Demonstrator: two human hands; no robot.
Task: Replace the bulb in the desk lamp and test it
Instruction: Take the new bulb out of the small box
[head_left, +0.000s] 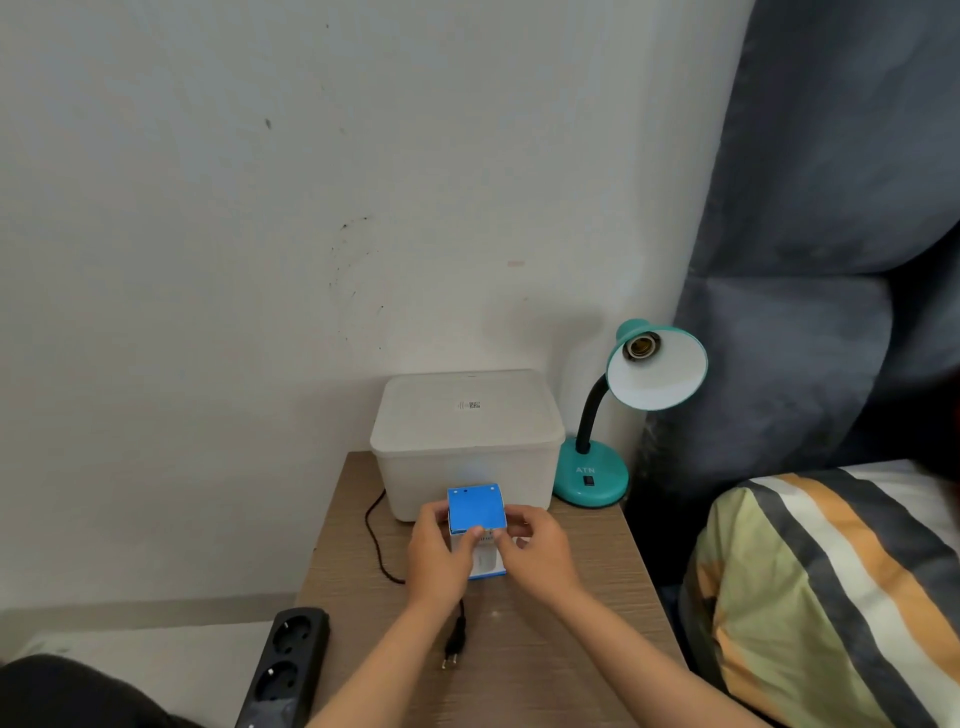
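A teal desk lamp stands at the back right of the wooden bedside table. Its shade faces me and the socket inside holds no bulb. Both hands hold a small blue-and-white bulb box above the table's middle. My left hand grips its left side with the thumb on the front. My right hand has its fingers at the box's right edge, by the blue top flap. The bulb itself is hidden. The lamp's black plug lies loose on the table.
A white lidded plastic container sits behind the box, left of the lamp. A black power strip hangs off the table's front left corner. The black cord loops over the table. A striped pillow and dark headboard lie to the right.
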